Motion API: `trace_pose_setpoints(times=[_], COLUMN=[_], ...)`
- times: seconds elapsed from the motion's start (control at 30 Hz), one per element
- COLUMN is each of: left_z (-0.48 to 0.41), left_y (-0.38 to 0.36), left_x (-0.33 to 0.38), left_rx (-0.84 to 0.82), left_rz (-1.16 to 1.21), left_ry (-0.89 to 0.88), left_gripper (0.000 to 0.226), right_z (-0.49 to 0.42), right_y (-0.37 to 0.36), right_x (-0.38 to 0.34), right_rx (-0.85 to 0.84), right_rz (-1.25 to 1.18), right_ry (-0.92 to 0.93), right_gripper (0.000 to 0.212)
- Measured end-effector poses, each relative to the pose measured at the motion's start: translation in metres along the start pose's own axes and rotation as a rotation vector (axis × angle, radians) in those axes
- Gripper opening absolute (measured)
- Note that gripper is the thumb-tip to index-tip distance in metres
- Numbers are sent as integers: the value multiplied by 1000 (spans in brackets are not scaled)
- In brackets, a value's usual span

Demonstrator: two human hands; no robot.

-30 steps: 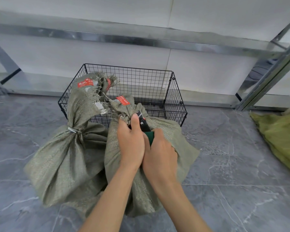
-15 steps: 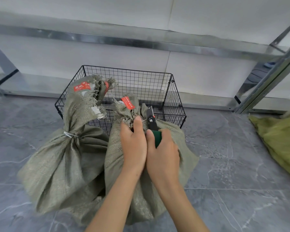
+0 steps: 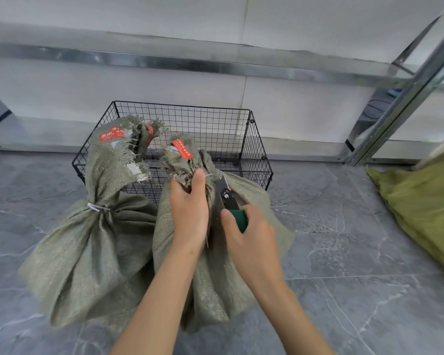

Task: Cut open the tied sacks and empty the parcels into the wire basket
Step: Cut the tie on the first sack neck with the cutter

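Observation:
Two grey-green woven sacks stand on the floor in front of a black wire basket (image 3: 256, 139). The left sack (image 3: 87, 252) is tied at its neck with a white cable tie (image 3: 96, 207). My left hand (image 3: 190, 211) grips the gathered neck of the right sack (image 3: 215, 283), just below its frayed top with a red label. My right hand (image 3: 251, 234) holds a green-handled cutter (image 3: 228, 201), blade pointing up beside that neck. A thin strip hangs below my left hand. No parcels show in the basket.
An olive-green sack (image 3: 426, 211) lies on the floor at the right. Metal shelving posts (image 3: 395, 103) and a rail run along the white wall behind the basket. The floor is grey marble-look tile.
My right hand has drawn the cutter away to the right of the sack neck. My left hand keeps its grip on the neck, which now stands a little more upright.

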State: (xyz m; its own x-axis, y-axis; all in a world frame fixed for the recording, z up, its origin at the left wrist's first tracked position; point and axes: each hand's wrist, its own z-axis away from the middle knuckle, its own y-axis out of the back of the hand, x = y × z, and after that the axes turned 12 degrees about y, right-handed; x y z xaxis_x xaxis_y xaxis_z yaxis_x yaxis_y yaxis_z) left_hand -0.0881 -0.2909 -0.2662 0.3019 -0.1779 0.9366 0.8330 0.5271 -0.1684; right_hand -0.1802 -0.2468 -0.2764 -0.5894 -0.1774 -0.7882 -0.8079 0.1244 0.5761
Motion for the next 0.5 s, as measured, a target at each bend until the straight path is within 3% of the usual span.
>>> trace_pose_setpoints(times=[0.13,0.33,0.5], left_z=[4,15,22], left_y=[-4,-4,-1], left_x=[2,5,14], left_rx=[-14,-171,-285], left_rz=[78,240,323], left_ry=[47,157,225], left_gripper=[24,11,9], right_z=[-4,-19,-25], right_y=[9,5,5], right_x=[-6,-25,-30], right_rx=[45,57,67], right_rz=[-149,-394,-414], right_ry=[9,11,57], right_gripper=[40,14,14])
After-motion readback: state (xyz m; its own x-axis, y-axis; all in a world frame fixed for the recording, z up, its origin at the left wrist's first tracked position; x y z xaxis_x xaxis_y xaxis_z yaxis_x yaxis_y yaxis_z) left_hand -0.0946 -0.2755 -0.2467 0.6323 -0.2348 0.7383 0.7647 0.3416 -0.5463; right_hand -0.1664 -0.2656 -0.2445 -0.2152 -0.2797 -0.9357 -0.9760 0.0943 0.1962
